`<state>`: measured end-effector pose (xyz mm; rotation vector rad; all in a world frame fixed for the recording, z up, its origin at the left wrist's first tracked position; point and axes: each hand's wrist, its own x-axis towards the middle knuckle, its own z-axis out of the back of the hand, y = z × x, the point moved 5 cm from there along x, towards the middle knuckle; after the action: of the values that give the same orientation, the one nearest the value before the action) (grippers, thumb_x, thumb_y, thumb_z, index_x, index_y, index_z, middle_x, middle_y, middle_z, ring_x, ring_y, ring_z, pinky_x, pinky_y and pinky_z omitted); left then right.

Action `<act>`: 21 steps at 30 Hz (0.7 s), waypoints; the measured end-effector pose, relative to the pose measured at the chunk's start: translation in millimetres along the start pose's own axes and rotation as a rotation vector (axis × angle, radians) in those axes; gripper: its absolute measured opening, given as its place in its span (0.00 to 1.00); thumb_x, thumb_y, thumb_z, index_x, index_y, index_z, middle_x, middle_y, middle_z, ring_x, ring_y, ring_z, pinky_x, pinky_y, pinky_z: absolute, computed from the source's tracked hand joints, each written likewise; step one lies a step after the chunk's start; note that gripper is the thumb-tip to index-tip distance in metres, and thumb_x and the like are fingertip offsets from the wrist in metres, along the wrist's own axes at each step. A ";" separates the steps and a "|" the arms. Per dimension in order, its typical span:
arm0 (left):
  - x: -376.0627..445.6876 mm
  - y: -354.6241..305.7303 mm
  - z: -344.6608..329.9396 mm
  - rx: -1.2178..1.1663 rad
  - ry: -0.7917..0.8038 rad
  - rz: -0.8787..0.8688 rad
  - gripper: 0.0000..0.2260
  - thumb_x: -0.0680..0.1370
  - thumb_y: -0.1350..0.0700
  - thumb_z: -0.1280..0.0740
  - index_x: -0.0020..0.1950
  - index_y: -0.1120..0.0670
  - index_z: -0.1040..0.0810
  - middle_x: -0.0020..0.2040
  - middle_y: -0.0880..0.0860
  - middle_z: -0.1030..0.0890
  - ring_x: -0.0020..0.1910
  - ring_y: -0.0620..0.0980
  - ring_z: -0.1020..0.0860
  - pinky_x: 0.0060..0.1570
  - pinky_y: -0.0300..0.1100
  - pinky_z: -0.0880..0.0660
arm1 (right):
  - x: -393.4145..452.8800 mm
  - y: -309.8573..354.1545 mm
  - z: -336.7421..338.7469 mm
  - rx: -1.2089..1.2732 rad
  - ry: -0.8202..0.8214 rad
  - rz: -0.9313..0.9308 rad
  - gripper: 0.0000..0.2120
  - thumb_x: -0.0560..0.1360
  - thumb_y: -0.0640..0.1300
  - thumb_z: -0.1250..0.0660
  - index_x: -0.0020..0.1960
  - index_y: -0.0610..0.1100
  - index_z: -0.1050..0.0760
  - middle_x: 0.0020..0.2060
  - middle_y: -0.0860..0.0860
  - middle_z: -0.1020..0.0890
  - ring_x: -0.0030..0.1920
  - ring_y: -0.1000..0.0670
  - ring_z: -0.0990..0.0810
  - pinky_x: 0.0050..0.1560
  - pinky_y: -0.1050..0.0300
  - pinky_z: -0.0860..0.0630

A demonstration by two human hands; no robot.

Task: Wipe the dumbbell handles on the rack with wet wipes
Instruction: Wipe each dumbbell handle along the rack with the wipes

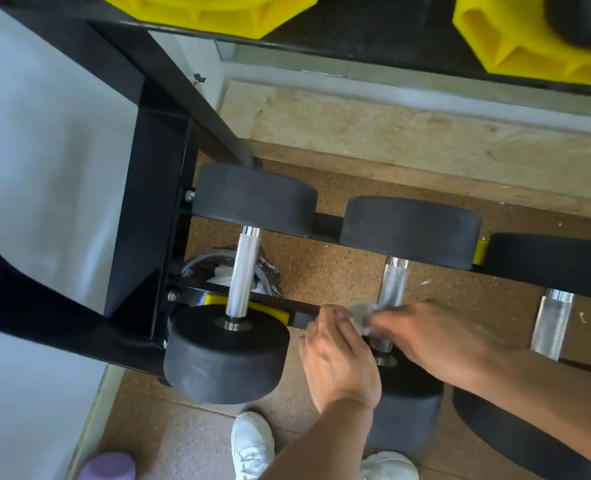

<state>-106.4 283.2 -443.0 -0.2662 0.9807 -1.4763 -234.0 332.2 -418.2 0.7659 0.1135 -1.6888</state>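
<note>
I see both hands meeting low over the knurled chrome handle of the middle black dumbbell (391, 289): left hand (339, 358) and right hand (436, 337) pinch a crumpled white wet wipe (365, 315) against it. Blur hides the fingertips.

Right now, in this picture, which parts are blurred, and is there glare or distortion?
Head view: both hands, left hand and right hand, and the wet wipe are smeared by motion; the chrome handle of the left dumbbell is sharp with bright glare; wide-angle distortion bends the black rack frame at the edges.
</note>
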 end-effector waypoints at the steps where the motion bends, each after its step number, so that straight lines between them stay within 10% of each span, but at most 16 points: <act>1: -0.3 -1.3 1.2 0.004 -0.012 -0.008 0.11 0.81 0.52 0.48 0.42 0.40 0.32 0.37 0.39 0.28 0.40 0.44 0.28 0.47 0.53 0.25 | 0.7 -0.8 7.8 0.037 -0.067 -0.007 0.21 0.81 0.44 0.37 0.67 0.63 0.36 0.52 0.60 0.18 0.39 0.57 0.17 0.39 0.59 0.18; 7: -0.7 -6.1 3.9 0.016 -0.026 -0.023 0.13 0.75 0.45 0.55 0.41 0.38 0.32 0.37 0.39 0.28 0.41 0.40 0.29 0.49 0.53 0.26 | 15.0 -7.9 29.4 -0.208 -0.303 -0.078 0.28 0.75 0.37 0.42 0.73 0.53 0.36 0.76 0.58 0.35 0.43 0.51 0.14 0.38 0.55 0.17; 13: 0.4 -3.7 1.9 0.041 -0.024 -0.038 0.11 0.77 0.48 0.53 0.41 0.38 0.33 0.37 0.39 0.26 0.40 0.37 0.30 0.48 0.53 0.26 | -3.5 8.8 4.1 -0.081 -0.219 -0.071 0.12 0.81 0.49 0.41 0.63 0.61 0.30 0.51 0.61 0.17 0.38 0.59 0.16 0.39 0.64 0.20; 17: -0.5 -3.0 2.0 0.061 -0.022 -0.053 0.14 0.77 0.45 0.56 0.42 0.40 0.32 0.37 0.42 0.25 0.41 0.46 0.27 0.48 0.52 0.26 | -16.4 7.7 -24.2 0.559 0.072 -0.131 0.08 0.81 0.53 0.37 0.47 0.59 0.21 0.41 0.63 0.17 0.44 0.60 0.19 0.45 0.59 0.23; 21: -0.2 -3.0 1.2 0.088 -0.005 -0.050 0.14 0.77 0.45 0.57 0.40 0.40 0.34 0.36 0.43 0.25 0.39 0.42 0.28 0.47 0.51 0.26 | -18.6 5.9 -6.8 0.464 -0.181 -0.063 0.08 0.79 0.56 0.38 0.52 0.60 0.20 0.44 0.65 0.16 0.42 0.66 0.19 0.42 0.63 0.21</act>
<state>-107.6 282.5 -440.1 -0.2322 0.9075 -1.5599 -224.6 349.4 -411.5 0.9502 -0.3964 -1.8613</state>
